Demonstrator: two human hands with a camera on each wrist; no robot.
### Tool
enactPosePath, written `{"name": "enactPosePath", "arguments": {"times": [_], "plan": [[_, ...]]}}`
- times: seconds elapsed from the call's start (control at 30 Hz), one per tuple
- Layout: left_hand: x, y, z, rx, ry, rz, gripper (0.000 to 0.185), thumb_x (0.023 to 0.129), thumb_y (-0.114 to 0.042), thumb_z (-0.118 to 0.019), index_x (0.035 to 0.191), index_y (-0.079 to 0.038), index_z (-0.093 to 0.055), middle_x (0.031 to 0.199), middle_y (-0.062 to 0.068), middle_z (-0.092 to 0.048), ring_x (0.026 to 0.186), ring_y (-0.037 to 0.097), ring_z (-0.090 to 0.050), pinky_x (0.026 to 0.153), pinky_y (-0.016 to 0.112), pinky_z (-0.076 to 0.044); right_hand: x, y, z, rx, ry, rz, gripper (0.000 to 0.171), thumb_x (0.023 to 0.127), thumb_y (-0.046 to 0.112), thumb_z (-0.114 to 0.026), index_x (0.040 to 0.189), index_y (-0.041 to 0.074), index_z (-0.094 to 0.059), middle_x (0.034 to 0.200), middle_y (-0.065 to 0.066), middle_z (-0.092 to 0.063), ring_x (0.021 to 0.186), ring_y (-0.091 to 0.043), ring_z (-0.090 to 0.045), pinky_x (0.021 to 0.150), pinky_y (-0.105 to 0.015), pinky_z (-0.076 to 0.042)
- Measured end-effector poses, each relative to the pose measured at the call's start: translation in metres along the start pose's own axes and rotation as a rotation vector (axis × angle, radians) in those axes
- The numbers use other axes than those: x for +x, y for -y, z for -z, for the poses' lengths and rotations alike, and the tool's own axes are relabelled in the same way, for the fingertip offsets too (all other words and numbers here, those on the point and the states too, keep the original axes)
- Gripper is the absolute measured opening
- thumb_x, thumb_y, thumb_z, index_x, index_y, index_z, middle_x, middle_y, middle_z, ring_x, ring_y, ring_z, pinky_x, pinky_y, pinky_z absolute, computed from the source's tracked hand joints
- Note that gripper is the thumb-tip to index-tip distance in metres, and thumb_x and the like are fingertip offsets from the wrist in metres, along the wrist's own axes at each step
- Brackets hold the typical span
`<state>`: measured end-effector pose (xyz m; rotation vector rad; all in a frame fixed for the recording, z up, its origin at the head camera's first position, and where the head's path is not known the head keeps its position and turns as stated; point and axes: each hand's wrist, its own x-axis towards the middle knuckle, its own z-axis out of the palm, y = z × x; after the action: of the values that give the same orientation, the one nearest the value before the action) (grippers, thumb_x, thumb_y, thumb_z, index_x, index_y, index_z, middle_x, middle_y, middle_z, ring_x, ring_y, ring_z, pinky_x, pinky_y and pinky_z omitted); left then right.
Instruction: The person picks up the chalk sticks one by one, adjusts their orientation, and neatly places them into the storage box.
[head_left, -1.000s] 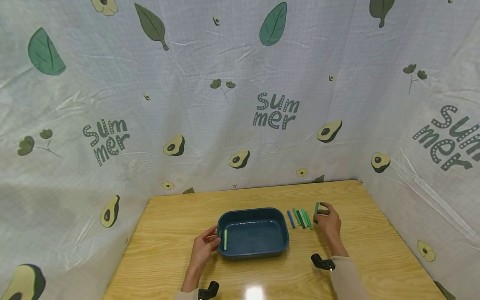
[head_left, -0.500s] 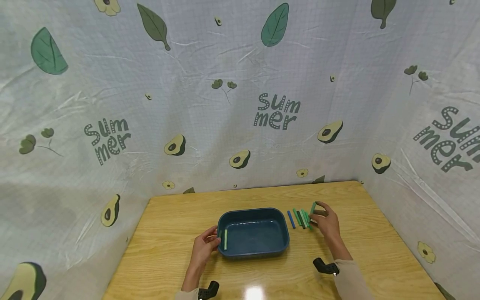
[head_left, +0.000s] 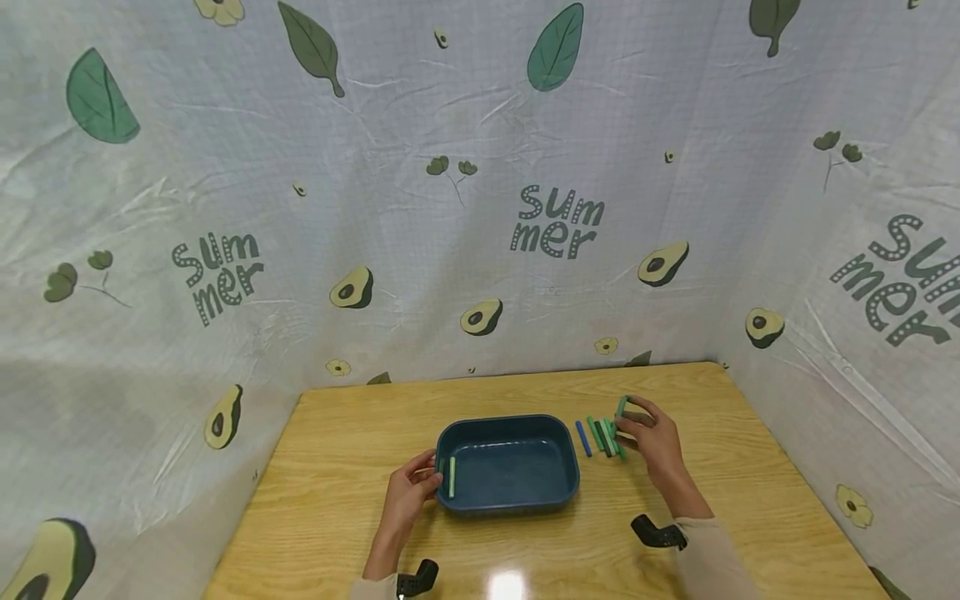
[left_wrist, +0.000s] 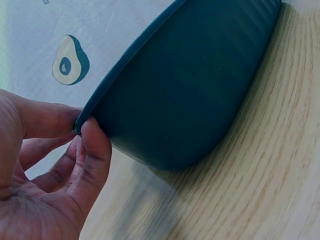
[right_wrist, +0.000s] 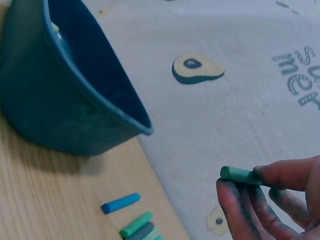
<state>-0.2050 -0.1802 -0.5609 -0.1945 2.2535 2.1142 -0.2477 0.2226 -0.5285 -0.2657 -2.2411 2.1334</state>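
Left hand pinches the left rim of dark-blue basin, pale stick inside along that end; farther, right hand pinches green stick near loose sticks, toward right edge of wooden table.

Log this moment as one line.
left hand: pinches rim of bin | right hand: holds green stick above table | bin: pale green stick inside | table: blue stick nearest bin, green sticks beside it

The green stick is held tilted above the desk; one pale green stick lies inside the blue basin, along its left edge.
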Motion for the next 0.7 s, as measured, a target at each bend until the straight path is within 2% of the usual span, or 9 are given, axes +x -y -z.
{"name": "enactPosePath", "arguments": {"times": [0.07, 0.23, 0.43, 0.57, 0.7], "plan": [[0.005, 0.008, 0.001, 0.006, -0.005, -0.006, 0.049, 0.091, 0.004, -0.061, 0.139, 0.005, -0.050, 0.125, 0.028, -0.054, 0.087, 0.009, -0.058, 0.065, 0.027, -0.055, 0.000, 0.003, 0.000, 0.006, 0.018, 0.007, 0.060, 0.098, 0.011, -0.059, 0.152, 0.011, -0.034, 0.137, -0.026, -0.050, 0.098, -0.012, -0.068, 0.088, -0.035, -0.057], [0.006, 0.009, 0.002, 0.019, -0.020, -0.011, 0.048, 0.090, 0.003, -0.062, 0.137, 0.002, -0.054, 0.122, 0.024, -0.056, 0.088, 0.012, -0.058, 0.065, 0.026, -0.054, -0.002, 0.010, -0.005, 0.018, 0.082, 0.033, 0.060, 0.098, 0.014, -0.060, 0.151, 0.009, -0.034, 0.138, -0.025, -0.048, 0.101, -0.014, -0.067, 0.091, -0.040, -0.056], [0.008, 0.012, 0.001, 0.023, -0.036, -0.009, 0.047, 0.089, 0.003, -0.063, 0.136, 0.000, -0.056, 0.119, 0.021, -0.057, 0.088, 0.012, -0.059, 0.065, 0.026, -0.054, -0.005, 0.021, -0.014, 0.031, 0.165, 0.032, 0.059, 0.099, 0.015, -0.058, 0.152, 0.008, -0.032, 0.142, -0.027, -0.044, 0.090, -0.001, -0.066, 0.091, -0.040, -0.056], [0.007, 0.011, 0.001, 0.023, -0.035, -0.010, 0.047, 0.090, 0.003, -0.063, 0.136, 0.001, -0.055, 0.119, 0.021, -0.057, 0.087, 0.011, -0.059, 0.064, 0.026, -0.054, -0.008, 0.029, -0.022, 0.035, 0.211, 0.025, 0.061, 0.098, 0.014, -0.059, 0.152, 0.007, -0.032, 0.143, -0.029, -0.044, 0.095, -0.005, -0.067, 0.093, -0.044, -0.054], [0.006, 0.011, 0.001, 0.022, -0.027, -0.017, 0.048, 0.090, 0.002, -0.063, 0.137, 0.002, -0.054, 0.122, 0.024, -0.056, 0.087, 0.010, -0.058, 0.064, 0.026, -0.054, -0.010, 0.035, -0.031, 0.040, 0.242, 0.019, 0.061, 0.097, 0.012, -0.060, 0.151, 0.007, -0.033, 0.136, -0.025, -0.050, 0.099, -0.013, -0.067, 0.094, -0.045, -0.054]]}}
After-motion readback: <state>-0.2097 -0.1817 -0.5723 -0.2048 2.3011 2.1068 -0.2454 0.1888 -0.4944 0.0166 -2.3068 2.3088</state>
